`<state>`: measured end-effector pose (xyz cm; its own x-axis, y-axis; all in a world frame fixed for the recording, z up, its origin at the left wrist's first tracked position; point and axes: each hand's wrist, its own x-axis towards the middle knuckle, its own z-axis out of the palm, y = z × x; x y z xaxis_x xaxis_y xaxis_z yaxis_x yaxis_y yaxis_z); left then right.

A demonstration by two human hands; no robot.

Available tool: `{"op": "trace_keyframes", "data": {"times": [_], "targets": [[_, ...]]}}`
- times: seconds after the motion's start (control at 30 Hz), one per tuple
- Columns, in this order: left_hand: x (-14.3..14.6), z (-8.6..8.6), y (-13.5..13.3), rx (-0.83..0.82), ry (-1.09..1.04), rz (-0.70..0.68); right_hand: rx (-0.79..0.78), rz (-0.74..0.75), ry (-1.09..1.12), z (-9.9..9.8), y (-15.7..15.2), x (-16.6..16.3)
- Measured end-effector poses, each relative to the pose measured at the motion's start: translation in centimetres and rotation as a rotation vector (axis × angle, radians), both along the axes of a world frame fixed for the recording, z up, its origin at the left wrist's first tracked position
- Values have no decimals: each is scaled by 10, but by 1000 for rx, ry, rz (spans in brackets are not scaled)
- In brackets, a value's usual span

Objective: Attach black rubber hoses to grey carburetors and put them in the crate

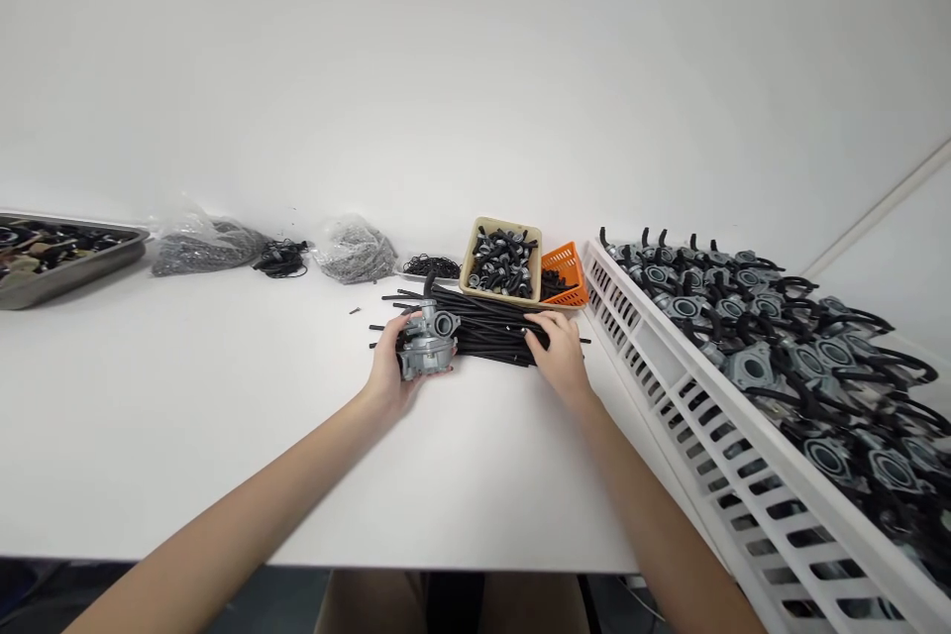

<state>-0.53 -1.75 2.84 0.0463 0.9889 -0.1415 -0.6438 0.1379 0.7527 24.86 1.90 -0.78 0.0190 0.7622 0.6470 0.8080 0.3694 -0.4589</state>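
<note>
A grey metal carburetor with a short black tube standing up from its top is gripped in my left hand, just above the white table. Its round flanged opening faces right, and my palm hides its left side. Behind and to the right lies a bundle of black rubber hoses, roughly side by side. My right hand is over their right end, with thumb and fingers closed on a hose there. Part of that hose is hidden under the hand.
A white slotted crate full of carburetors runs along the right. Behind the hoses stand a cream basket of small black-and-metal parts and an orange basket. Plastic bags, black rings and a metal tray line the wall.
</note>
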Motion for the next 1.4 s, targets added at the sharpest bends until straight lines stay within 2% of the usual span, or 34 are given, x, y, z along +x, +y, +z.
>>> {"op": "trace_keyframes", "data": {"times": [0.1,0.3,0.4,0.53,0.63,0.8,0.87,1.03,1.17,1.27,1.4], "targets": [[0,-1,0,-1,0,1,-11,-15,-122,-3,1,-1],[2,-3,-2,24,-1,-19,41,36,-79,3,0,-4],[3,-2,-3,40,-4,-21,92,21,76,10,-4,-5],[2,-1,-2,40,-8,1,182,-37,427,26,-13,-7],[0,-1,-1,45,-4,12,197,110,685,42,-22,-8],[-2,2,0,38,-7,31,-139,551,1008,65,-36,2],[-2,2,1,36,-12,35,-163,607,1020,70,-41,9],[-2,3,1,24,-30,42,-21,618,934,75,-47,23],[-1,2,1,18,-35,18,50,624,1014,77,-43,26],[-1,0,1,21,-33,11,-7,620,1042,71,-37,18],[-2,-2,2,17,-30,13,-215,557,861,56,-33,-4]]}}
